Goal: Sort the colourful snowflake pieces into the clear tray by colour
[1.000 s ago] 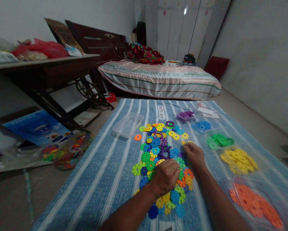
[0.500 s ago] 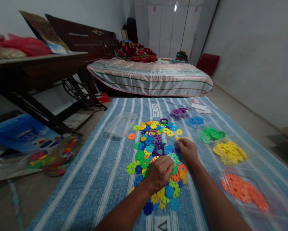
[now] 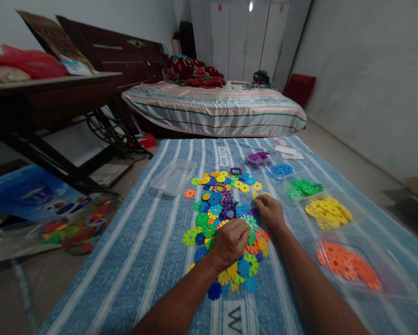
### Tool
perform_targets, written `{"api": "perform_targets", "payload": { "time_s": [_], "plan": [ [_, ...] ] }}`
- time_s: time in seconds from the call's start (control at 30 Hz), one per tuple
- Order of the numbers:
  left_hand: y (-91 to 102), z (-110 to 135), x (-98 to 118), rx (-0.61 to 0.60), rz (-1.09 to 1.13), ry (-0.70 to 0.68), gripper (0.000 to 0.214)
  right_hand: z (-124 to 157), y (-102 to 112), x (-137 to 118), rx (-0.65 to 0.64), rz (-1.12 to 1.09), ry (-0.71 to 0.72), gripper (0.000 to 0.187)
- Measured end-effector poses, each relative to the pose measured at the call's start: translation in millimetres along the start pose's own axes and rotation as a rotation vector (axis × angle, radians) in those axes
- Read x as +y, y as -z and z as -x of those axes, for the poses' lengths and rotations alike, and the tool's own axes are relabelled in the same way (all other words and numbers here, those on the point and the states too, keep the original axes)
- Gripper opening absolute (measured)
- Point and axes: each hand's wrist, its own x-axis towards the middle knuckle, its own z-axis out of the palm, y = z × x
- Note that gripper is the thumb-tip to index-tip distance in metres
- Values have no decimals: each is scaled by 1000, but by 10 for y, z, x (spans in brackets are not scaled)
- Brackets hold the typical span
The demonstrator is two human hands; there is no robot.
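A loose heap of notched plastic discs [image 3: 202, 218] in several colours lies on the striped cloth before me, with purple pieces [image 3: 228, 211] among them. Low over the heap's middle, my left hand [image 3: 230, 241] is closed with its fingers curled. What its fingertips hold, if anything, is hidden. At the heap's right edge my right hand [image 3: 271, 213] is closed too, thumb and fingers pinched together. I cannot make out what is in that pinch. A yellow disc [image 3: 264, 194] lies just beyond its fingertips.
Along the right stand clear containers of orange discs [image 3: 348, 264], yellow discs [image 3: 329, 213], green discs [image 3: 303, 189], blue discs [image 3: 281, 170] and purple pieces [image 3: 256, 158]. A clear tray [image 3: 174, 177] stands left of the heap. White cards [image 3: 286, 150] lie at the back right.
The view has shifted slightly, so the table sits a little higher and further left. Both hands stay closed in nearly the same places over and beside the heap.
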Motion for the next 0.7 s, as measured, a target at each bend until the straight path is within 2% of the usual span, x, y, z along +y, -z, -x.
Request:
{"api": "perform_targets", "payload": {
  "time_s": [0.7],
  "plan": [
    [-29,15,-21,-2,-8,-7,19,6,15,-22,-6,-2,3,36]
  ]
}}
